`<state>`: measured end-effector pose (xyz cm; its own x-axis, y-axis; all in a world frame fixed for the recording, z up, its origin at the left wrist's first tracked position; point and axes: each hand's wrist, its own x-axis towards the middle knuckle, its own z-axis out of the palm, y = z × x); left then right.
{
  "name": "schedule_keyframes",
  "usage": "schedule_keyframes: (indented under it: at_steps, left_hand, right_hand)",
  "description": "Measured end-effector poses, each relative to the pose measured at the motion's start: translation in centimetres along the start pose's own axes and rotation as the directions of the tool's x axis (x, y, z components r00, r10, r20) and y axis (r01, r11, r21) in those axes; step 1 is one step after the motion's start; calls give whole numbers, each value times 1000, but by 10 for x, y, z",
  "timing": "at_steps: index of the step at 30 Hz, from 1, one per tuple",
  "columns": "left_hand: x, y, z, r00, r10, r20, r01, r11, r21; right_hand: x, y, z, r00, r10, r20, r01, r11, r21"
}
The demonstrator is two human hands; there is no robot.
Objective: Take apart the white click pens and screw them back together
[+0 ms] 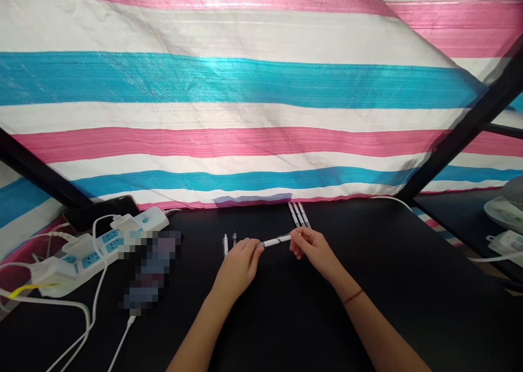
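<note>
A white pen (277, 241) with dark parts lies almost level between my hands, above the black table (286, 317). My left hand (240, 266) grips its left end, and my right hand (312, 248) pinches its right end. Behind my right hand, three white pens (299, 215) lie side by side near the back edge. Just beyond my left hand are another white pen (225, 244) and a dark pen (234, 238), their lower ends partly hidden by the hand.
A white power strip (98, 255) with plugs and looping white cables fills the left side. A black phone (102, 211) rests behind it. Nearer lies a pixelated device (151, 274) on a white cable. A striped sheet (245, 83) hangs behind, between black frame bars.
</note>
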<state>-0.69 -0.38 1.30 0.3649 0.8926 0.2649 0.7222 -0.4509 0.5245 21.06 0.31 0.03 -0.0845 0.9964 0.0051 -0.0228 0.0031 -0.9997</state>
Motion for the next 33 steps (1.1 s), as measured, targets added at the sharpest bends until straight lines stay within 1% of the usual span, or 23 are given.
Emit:
schedule_keyframes:
  at_steps: [2, 6, 8, 10, 14, 17, 20, 22, 25, 28, 31, 33]
  left_hand:
    - [0, 2, -1, 1000, -11, 20, 11, 999, -39]
    - [2, 6, -3, 993, -77, 94, 92, 983, -158]
    - [2, 6, -4, 992, -101, 77, 117, 961, -252]
    - [3, 3, -3, 990, -141, 31, 143, 933, -330]
    - [4, -6, -1, 971, -240, -21, 214, 900, -381]
    - [5, -10, 2, 957, -285, -57, 235, 874, -425]
    - [5, -9, 3, 955, -284, -83, 217, 864, -454]
    - [5, -9, 4, 957, -278, -85, 211, 865, -454]
    - [5, -10, 4, 952, -292, -85, 222, 858, -463]
    - [5, -10, 4, 947, -307, -95, 228, 851, -473]
    - [5, -9, 4, 949, -300, -95, 222, 851, -476]
    - [5, -8, 4, 950, -299, -87, 223, 848, -481]
  right_hand:
    - [-2, -2, 0, 999, -42, 26, 43, 999, -31]
    - [-6, -4, -1, 988, -155, 10, 156, 986, -57]
    - [-6, -5, -2, 985, -175, 1, 175, 983, -48]
    - [-5, -5, -3, 984, -179, -16, 178, 983, -36]
    - [-3, -7, -4, 987, -156, -38, 156, 988, -14]
    - [-1, -6, -5, 991, -80, -104, 83, 996, 27]
    - [1, -4, -6, 989, -31, -147, 29, 999, -19]
    - [2, -3, -8, 989, -46, -139, 40, 998, -42]
    - [2, -3, -10, 989, -87, -118, 86, 996, -10]
    - [3, -2, -11, 986, -79, -147, 78, 997, -13]
    - [4, 0, -12, 978, -43, -202, 25, 996, -90]
    - [4, 2, -12, 977, -49, -206, 21, 991, -133]
